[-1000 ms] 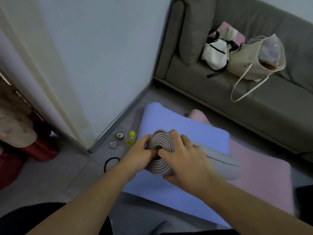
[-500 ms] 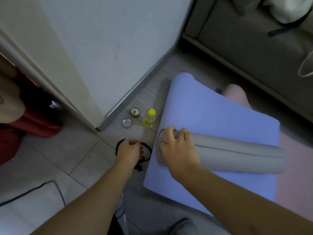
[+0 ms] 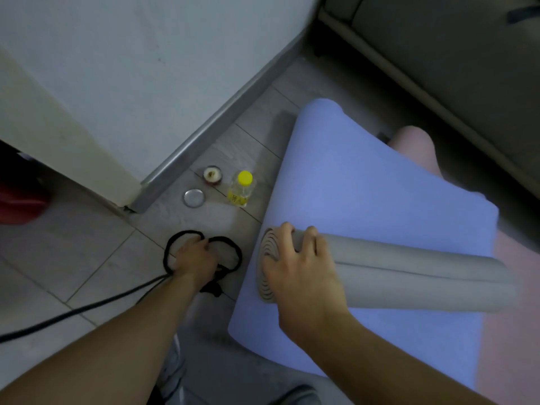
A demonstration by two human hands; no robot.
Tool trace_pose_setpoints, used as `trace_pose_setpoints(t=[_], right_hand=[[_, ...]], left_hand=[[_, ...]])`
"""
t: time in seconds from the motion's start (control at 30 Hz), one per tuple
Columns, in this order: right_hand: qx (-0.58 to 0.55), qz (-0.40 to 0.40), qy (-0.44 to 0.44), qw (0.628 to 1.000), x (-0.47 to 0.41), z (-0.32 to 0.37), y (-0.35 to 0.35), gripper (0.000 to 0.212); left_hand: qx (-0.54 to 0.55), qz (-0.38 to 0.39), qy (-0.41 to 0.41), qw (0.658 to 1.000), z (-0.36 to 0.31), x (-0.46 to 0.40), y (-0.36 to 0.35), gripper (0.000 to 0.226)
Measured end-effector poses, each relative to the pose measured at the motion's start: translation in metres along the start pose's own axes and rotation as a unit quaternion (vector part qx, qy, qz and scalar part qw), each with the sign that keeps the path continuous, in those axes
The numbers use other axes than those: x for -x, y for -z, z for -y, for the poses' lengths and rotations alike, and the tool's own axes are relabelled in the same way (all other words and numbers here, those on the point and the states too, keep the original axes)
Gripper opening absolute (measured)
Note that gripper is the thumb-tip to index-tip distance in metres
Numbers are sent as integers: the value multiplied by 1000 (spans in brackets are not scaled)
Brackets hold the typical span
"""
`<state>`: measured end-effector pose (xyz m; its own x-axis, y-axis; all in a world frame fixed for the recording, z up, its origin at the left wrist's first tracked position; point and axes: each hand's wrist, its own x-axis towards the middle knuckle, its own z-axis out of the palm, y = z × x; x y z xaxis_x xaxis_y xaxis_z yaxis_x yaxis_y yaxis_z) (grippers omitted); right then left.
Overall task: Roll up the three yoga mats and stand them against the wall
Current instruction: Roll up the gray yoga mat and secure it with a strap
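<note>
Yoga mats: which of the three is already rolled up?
The grey mat, gripped by the right hand; the blue mat and pink mat lie flat.

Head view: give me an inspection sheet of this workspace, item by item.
Surface: grey tiled floor.
Job's things: grey mat rolled, lying on the flat blue mat; pink mat flat beneath; none stands at the wall yet.
Clutter: yellow-capped bottle, round metal lid, small open jar.
Grips: left hand closed on the black strap; right hand grips the roll's end.
Cables: a black cord trails left from the strap.
Surroundings: white wall, metal baseboard, grey sofa base, red object.
</note>
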<state>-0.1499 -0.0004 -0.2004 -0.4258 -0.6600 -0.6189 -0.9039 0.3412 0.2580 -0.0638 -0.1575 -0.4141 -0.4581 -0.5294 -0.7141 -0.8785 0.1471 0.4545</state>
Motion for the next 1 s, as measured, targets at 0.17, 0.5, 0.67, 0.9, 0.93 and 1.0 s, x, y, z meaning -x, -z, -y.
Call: trace_pose_setpoints(t=[0.17, 0.5, 0.67, 0.9, 0.93, 1.0], right_hand=[[-16, -10, -2, 1000, 7, -8, 7, 65], [-66, -126, -111, 984, 112, -60, 68, 60], [-142, -241, -188, 942, 219, -88, 111, 52], [-189, -400, -208, 872, 374, -77, 158, 56], [-195, -417, -215, 861, 396, -71, 162, 58], [-205, -447, -233, 839, 436, -58, 169, 63]], left_hand=[[128, -95, 62, 985, -11, 15, 16, 37], [247, -188, -8, 951, -103, 98, 88, 15], [380, -75, -38, 921, -155, 173, 134, 21], [518, 129, -144, 833, -214, 345, 205, 22], [529, 155, -166, 818, -221, 373, 213, 26], [535, 200, -204, 795, -229, 426, 225, 33]])
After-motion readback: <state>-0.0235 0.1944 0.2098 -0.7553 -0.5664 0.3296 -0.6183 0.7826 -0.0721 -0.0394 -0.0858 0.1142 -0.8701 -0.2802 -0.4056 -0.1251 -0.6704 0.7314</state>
